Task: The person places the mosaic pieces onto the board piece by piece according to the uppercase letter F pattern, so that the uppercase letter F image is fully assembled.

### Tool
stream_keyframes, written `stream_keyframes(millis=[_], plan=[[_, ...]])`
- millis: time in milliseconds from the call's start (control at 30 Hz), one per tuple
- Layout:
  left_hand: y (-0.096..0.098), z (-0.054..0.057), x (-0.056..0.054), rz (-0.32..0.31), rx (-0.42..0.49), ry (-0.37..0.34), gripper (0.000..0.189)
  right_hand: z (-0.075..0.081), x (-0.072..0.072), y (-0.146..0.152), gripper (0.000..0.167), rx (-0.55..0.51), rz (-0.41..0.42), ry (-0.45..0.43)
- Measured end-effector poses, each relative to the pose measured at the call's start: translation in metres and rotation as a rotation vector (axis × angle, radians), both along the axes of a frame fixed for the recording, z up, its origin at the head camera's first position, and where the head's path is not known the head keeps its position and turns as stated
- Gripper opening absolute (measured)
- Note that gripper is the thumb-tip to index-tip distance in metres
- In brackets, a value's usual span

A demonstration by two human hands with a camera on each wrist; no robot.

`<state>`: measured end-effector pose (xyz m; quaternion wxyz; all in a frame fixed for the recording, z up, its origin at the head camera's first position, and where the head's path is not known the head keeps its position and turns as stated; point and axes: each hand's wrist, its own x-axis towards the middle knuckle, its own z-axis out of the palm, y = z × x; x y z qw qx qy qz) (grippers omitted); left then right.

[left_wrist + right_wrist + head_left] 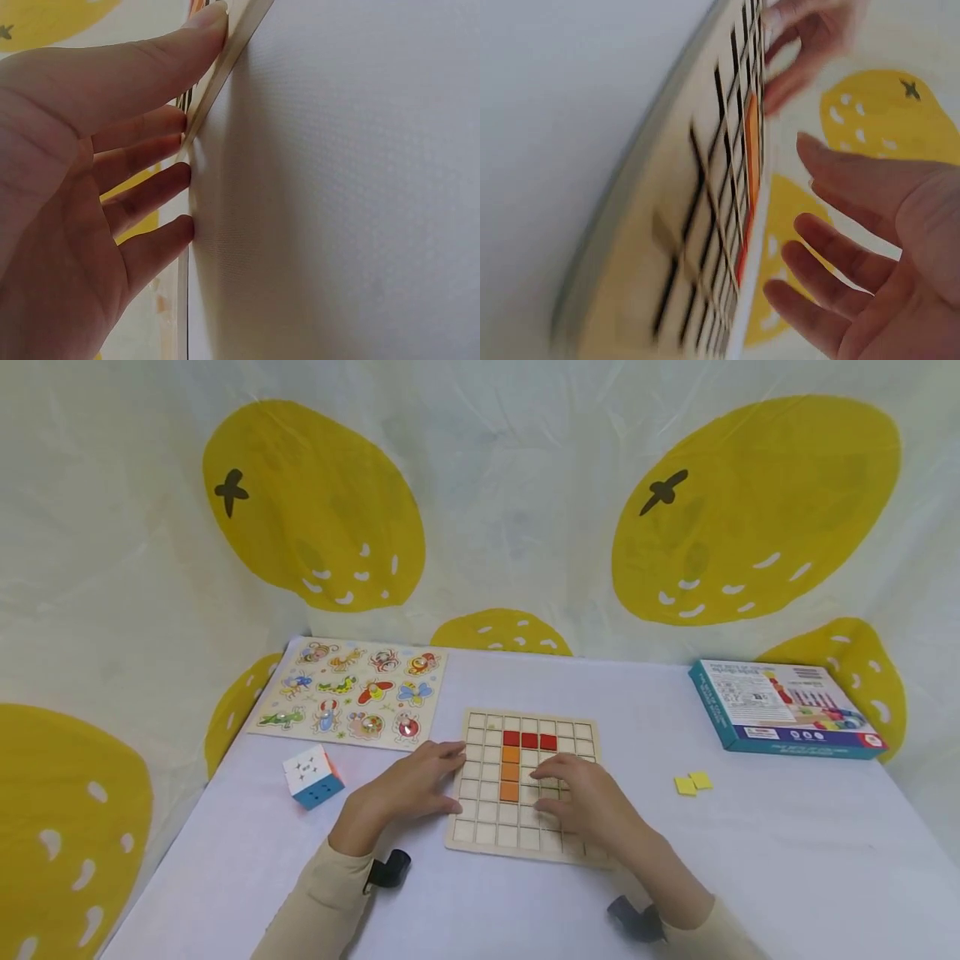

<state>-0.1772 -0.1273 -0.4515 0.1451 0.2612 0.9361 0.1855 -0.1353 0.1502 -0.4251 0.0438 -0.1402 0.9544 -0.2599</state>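
Note:
A wooden grid board [486, 834] lies on the table, holding three red square tiles [529, 741] in a row and three orange square tiles [510, 773] in a column beneath the leftmost red one. At the board's left edge is my left hand [422, 778], fingers spread; in the left wrist view its thumb [176, 64] rests at the rim. My right hand [596, 797] hovers over the right half of the grid. Its fingers [832, 259] are loosely bent with nothing between them, and it covers several squares in the head view.
Two yellow square tiles [686, 786] lie right of the board. Behind them sits a teal and white box [787, 706]. To the left are a puzzle cube [311, 777] and an insect picture puzzle [348, 697]. A patterned curtain [517, 527] hangs behind the table.

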Motion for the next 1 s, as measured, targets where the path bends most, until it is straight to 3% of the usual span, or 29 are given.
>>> stream_keyframes(millis=[167, 433, 667, 1000], plan=[[0.000, 0.004, 0.000, 0.011, -0.002, -0.014, 0.079, 0.008, 0.005, 0.040, 0.056, 0.069, -0.045, -0.008], [0.000, 0.004, 0.001, 0.026, -0.020, -0.034, 0.078, 0.009, 0.018, 0.090, 0.064, 0.162, -0.091, -0.064], [0.002, 0.003, 0.002, 0.019, -0.014, -0.030, 0.077, 0.003, 0.029, 0.109, 0.064, 0.201, -0.102, -0.182], [0.002, 0.004, 0.004, 0.022, -0.010, -0.029, 0.075, -0.015, 0.037, 0.115, 0.055, 0.212, -0.110, -0.208]])
